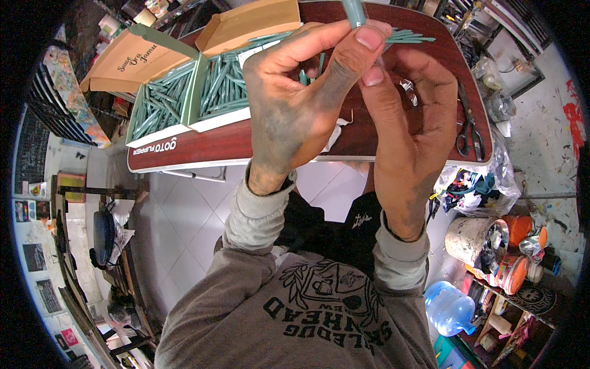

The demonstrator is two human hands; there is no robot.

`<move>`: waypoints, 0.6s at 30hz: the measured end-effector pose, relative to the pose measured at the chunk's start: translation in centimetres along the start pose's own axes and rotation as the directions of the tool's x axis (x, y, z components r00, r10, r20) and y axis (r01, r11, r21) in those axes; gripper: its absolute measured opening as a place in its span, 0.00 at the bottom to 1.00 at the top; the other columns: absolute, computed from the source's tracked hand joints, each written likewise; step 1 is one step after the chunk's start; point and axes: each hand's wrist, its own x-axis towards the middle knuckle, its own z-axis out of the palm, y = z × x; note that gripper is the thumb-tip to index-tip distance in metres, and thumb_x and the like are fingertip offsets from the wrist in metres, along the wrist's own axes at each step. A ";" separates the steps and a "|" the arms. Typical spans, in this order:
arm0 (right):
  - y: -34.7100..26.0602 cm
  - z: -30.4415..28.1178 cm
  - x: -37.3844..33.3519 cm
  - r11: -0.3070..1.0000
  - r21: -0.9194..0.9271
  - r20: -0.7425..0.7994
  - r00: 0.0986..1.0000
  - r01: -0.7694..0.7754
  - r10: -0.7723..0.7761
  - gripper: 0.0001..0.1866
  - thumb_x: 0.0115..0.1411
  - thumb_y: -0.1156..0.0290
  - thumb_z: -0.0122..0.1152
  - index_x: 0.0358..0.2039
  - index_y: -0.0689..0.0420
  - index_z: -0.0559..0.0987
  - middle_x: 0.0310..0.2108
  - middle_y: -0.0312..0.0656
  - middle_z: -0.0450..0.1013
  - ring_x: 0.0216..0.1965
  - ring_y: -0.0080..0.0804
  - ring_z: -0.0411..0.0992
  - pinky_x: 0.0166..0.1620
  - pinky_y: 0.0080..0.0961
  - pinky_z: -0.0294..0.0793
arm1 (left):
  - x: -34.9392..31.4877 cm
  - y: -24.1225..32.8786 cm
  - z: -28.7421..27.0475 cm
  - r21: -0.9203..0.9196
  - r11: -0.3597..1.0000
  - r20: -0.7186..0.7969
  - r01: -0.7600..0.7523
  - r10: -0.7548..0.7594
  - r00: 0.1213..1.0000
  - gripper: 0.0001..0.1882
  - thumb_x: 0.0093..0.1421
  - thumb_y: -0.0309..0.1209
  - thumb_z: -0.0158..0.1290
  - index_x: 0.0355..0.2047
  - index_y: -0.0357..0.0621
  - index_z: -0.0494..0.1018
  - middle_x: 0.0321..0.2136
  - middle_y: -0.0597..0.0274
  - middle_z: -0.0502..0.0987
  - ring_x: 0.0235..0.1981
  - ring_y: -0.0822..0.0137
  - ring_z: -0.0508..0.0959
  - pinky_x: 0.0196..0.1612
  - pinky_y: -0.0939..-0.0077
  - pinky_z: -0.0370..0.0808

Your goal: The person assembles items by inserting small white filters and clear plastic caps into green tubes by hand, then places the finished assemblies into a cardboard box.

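Observation:
Raised over the table, my left hand (295, 104) pinches a slim teal-green stick (354, 13) between thumb and forefinger; a clear film seems to surround its upper part. My right hand (412, 117) is close beside it, thumb tip just under the left thumb and its other fingers curled. Whatever the right fingertips grip is hidden or too small to make out. Left of my hands, two open cardboard boxes (195, 125) hold many similar teal sticks (224, 86). More loose sticks (412, 37) lie behind my fingers on the dark red table (215, 142).
Black-handled scissors (470, 138) lie at the table's right edge. A white paper scrap (335, 134) and a shiny crumpled piece (407, 92) are near my hands. Plastic bags (491, 178), a paint-stained bucket (470, 240) and a blue water jug (450, 307) stand to the right.

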 end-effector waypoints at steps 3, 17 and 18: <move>-1.0 -0.1 0.1 0.970 0.217 0.080 0.989 0.105 -0.125 0.12 0.61 0.76 0.64 0.45 0.64 0.78 0.47 0.45 0.75 0.47 0.26 0.73 0.51 0.22 0.72 | 0.2 0.1 -0.3 0.022 0.999 0.028 -0.040 0.039 0.999 0.12 0.61 0.31 0.61 0.42 0.36 0.81 0.34 0.62 0.83 0.34 0.79 0.77 0.34 0.87 0.71; 0.2 -1.3 0.0 0.971 0.219 0.000 0.995 -0.101 0.103 0.07 0.58 0.76 0.67 0.37 0.65 0.81 0.49 0.49 0.74 0.48 0.29 0.73 0.53 0.23 0.72 | 0.2 1.9 1.4 0.003 0.977 -0.127 0.214 -0.212 0.969 0.14 0.63 0.31 0.59 0.42 0.31 0.80 0.32 0.56 0.82 0.32 0.73 0.78 0.34 0.82 0.75; -0.7 -0.4 -0.1 0.941 0.324 0.013 0.995 -0.097 0.098 0.07 0.59 0.77 0.66 0.36 0.65 0.81 0.49 0.49 0.74 0.48 0.29 0.73 0.53 0.24 0.72 | 0.3 1.9 1.2 0.015 0.977 -0.124 0.213 -0.210 0.970 0.14 0.63 0.31 0.59 0.43 0.30 0.80 0.32 0.56 0.82 0.31 0.73 0.78 0.34 0.82 0.74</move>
